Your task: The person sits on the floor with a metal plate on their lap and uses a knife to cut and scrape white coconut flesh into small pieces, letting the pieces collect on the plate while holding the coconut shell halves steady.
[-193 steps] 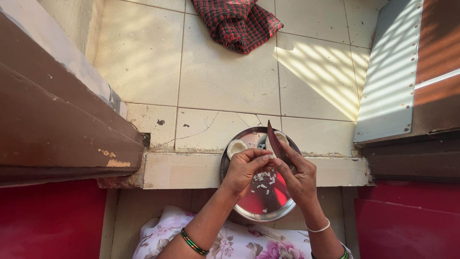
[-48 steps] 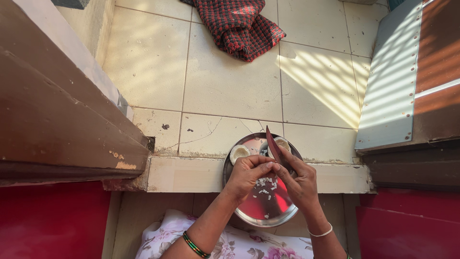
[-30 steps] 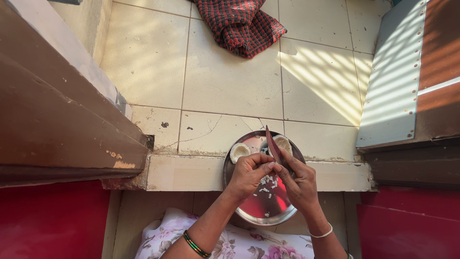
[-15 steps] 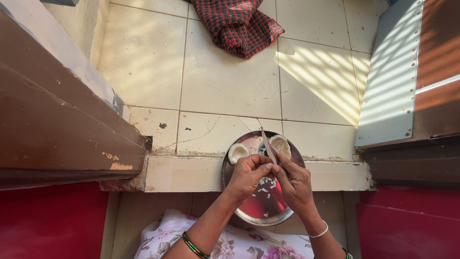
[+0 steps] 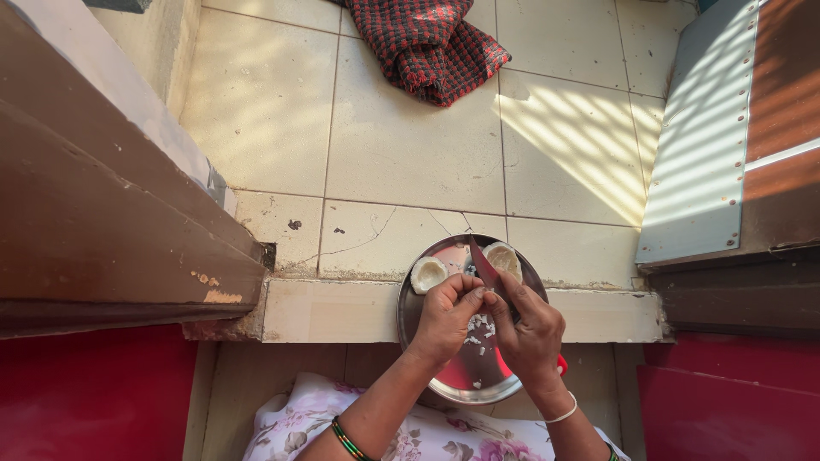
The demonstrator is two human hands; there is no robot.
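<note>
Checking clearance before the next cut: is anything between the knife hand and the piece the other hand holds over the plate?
Nothing visible. The right hand with the knife meets the left hand directly above the plate; the piece itself is hidden by fingers.

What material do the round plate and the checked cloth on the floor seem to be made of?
The round plate looks like polished metal, probably steel: its surface mirrors red and its rim gleams. The checked cloth seems a thick woven textile, perhaps cotton; it lies crumpled in soft folds.

Pale tiled floor — striped with sunlight; checked red cloth crumpled; brown door left.
</note>
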